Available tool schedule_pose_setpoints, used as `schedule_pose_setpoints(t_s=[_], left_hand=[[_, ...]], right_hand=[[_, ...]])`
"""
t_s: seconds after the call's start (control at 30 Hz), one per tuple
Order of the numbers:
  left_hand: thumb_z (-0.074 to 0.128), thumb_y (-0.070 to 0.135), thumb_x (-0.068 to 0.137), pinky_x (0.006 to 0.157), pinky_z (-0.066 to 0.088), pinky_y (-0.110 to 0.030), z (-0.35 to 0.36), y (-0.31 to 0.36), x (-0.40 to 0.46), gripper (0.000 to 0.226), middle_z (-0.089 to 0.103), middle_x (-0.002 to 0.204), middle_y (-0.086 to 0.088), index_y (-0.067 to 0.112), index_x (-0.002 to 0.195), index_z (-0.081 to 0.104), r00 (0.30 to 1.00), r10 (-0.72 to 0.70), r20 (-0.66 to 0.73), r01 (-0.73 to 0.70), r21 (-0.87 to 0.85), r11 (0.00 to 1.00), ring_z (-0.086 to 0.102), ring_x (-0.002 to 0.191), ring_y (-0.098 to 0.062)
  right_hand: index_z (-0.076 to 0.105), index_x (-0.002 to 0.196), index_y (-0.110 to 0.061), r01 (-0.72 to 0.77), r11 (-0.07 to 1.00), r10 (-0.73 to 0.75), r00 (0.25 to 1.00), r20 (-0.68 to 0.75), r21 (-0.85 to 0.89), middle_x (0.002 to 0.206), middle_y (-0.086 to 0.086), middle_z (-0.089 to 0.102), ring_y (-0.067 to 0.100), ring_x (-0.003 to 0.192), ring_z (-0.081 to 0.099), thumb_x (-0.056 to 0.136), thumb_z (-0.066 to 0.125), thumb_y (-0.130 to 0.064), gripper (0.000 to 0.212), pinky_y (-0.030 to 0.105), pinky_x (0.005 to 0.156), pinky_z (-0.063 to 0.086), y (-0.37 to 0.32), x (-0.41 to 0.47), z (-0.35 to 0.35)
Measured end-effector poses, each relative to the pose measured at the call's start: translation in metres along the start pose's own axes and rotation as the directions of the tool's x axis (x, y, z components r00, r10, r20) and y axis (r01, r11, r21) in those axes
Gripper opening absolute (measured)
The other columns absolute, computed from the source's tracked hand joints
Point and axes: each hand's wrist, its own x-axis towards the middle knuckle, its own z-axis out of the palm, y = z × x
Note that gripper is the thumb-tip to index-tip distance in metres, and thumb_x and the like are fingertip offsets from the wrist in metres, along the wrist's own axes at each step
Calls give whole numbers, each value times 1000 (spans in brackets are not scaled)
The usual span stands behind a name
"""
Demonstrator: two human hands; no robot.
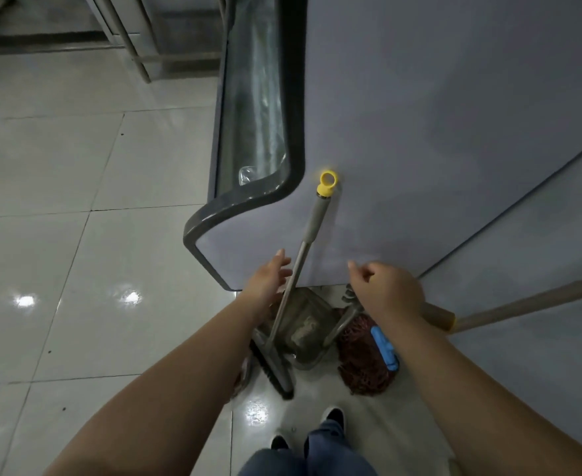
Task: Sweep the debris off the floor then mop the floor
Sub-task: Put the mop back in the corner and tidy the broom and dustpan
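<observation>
A broom (308, 231) with a metal shaft, grey grip and yellow end cap leans against the side of a grey-blue cabinet; its dark brush head (271, 367) rests on the floor. A metal dustpan (305, 329) stands behind it. A reddish-brown mop head (361, 359) with a blue clamp lies on the tiles, its wooden handle (523, 305) running off to the right. My left hand (268, 280) is open, fingers just left of the broom shaft, not touching it. My right hand (385, 290) hovers loosely curled right of the shaft, holding nothing.
The grey-blue freezer cabinet (437, 132) with a dark rim and glass top fills the upper right. Glossy pale floor tiles (76, 269) spread to the left, with a few dark specks. Metal table legs (135, 46) stand at the far back. My shoes (332, 419) are at the bottom.
</observation>
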Motion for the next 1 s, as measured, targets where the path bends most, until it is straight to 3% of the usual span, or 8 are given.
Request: schedule_pose_setpoints(t_s=[0.17, 0.27, 0.33, 0.4, 0.53, 0.67, 0.87, 1.0], left_hand=[[40, 44, 96, 97, 36, -32, 15, 15, 49, 49, 47, 136, -9, 14, 135, 43, 991, 131, -24, -121, 246, 962, 46, 117, -23], [50, 42, 92, 98, 34, -33, 25, 20, 79, 58, 39, 144, -11, 16, 142, 33, 990, 142, 6, -136, 344, 929, 40, 129, -26], [54, 42, 90, 100, 36, -36, 32, 26, 95, 63, 40, 143, -11, 16, 143, 30, 985, 170, 18, -163, 398, 903, 41, 128, -28], [57, 42, 89, 90, 41, -34, 38, 32, 107, 63, 49, 133, -11, 14, 140, 33, 974, 222, 51, -219, 468, 856, 50, 118, -28], [54, 39, 91, 73, 42, -32, 46, 38, 121, 47, 59, 106, -13, 9, 126, 44, 959, 271, 81, -271, 537, 799, 58, 96, -31], [51, 34, 93, 75, 44, -36, 43, 42, 116, 38, 62, 100, -18, 5, 118, 47, 953, 271, 134, -296, 587, 753, 59, 94, -33], [50, 32, 94, 71, 39, -31, 16, 39, 89, 30, 58, 91, -9, 8, 111, 49, 947, 301, 109, -309, 556, 771, 55, 86, -26], [51, 35, 93, 54, 36, -26, 7, 49, 74, 22, 51, 73, 5, 15, 101, 46, 939, 341, 35, -307, 526, 793, 51, 65, -12]], right_hand=[[48, 47, -10, 70, 998, -70, 996, -56, 3, 37, -8, 19, 14, 36, 20, 90, 54, -37, 52, 17, 42, 10, -1, 20, -6], [27, 42, -18, 105, 994, -103, 991, -88, 18, 37, -7, 12, 7, 35, 13, 85, 53, -38, 54, 17, 44, 5, -3, 26, -8], [36, 43, -16, 114, 993, -114, 992, -57, -7, 37, -5, 19, 11, 35, 19, 89, 55, -39, 54, 20, 43, 7, 1, 33, -8], [42, 47, -15, 120, 992, -121, 992, -31, -31, 38, -4, 22, 16, 38, 25, 91, 55, -39, 52, 20, 42, 11, 4, 39, -10], [25, 40, -23, 152, 988, -151, 983, -105, 6, 34, -7, 16, 12, 34, 22, 85, 55, -38, 57, 18, 42, 8, 4, 42, -11], [48, 34, -11, 295, 954, -301, 929, -218, -60, 29, 5, 36, 19, 27, 37, 78, 57, -35, 51, 11, 45, 18, 15, 44, -12], [49, 34, -5, 471, 878, -477, 874, -90, -83, 29, 10, 38, 15, 24, 38, 72, 67, -19, 45, 13, 37, 32, 44, 51, -26], [48, 32, -8, 579, 809, -585, 809, -48, -106, 28, 7, 37, 15, 23, 36, 67, 70, -19, 42, 10, 37, 30, 51, 68, -42]])
